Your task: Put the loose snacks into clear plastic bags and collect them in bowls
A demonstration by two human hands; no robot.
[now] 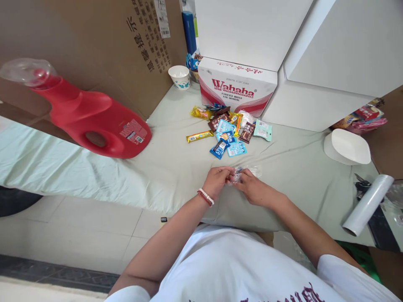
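- Pinching a crumpled piece of clear plastic (257, 171), two bare hands meet low over the cloth-covered counter (170, 180), near its front edge.
- The left hand (217, 180), wearing bracelets, has thumb and fingers pressed together at the plastic's left side; the right hand (252, 188) curls its fingers over the middle. A small dark-blue patch shows between them, too covered to identify.
- Thin plastic like this probably clings and slips: a light fingertip grip on each side, pulled gently and evenly, should handle it best without tearing.
- Just beyond the hands lies a loose heap of wrapped snacks (227, 136), yellow, brown and blue, its nearest packets close enough to be nudged by a wide sweep.
- Behind the heap stands a white-and-red Wahaha carton (237, 86), with a paper cup (180, 79) to its left.
- Far left, a big red bottle (103, 126) stands before a cardboard box (94, 37).
- Right, well apart from the hands, are a white bowl (341, 153) and a pale roll (368, 205); neither blocks the work.
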